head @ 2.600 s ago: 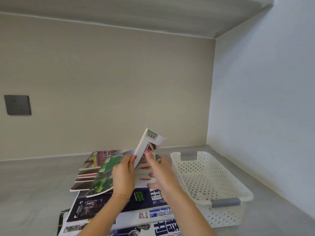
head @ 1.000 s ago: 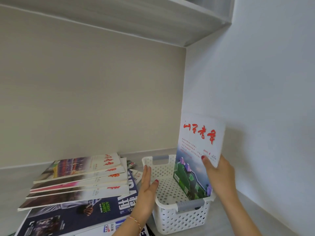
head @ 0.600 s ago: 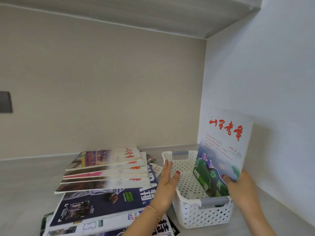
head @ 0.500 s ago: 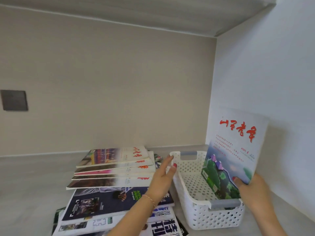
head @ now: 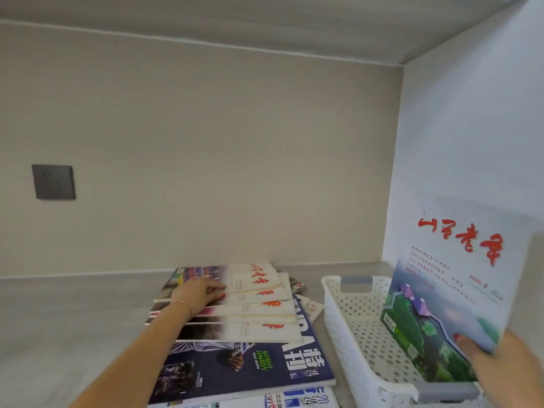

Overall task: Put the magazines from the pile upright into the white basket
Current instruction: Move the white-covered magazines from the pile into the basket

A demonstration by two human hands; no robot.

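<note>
Our left hand [head: 203, 293] has left the white basket [head: 347, 313] and now rests on the top magazine [head: 253, 278] of the pile [head: 241, 334], fingers loosely curled on the cover; we cannot tell whether that grip has closed yet. Our right hand [head: 500, 366] still grasps the first magazine [head: 453, 287], upright against the basket's right wall, near the counter's [head: 59, 319] right back corner. So one stands in, and we judge the next pick is starting.
</note>
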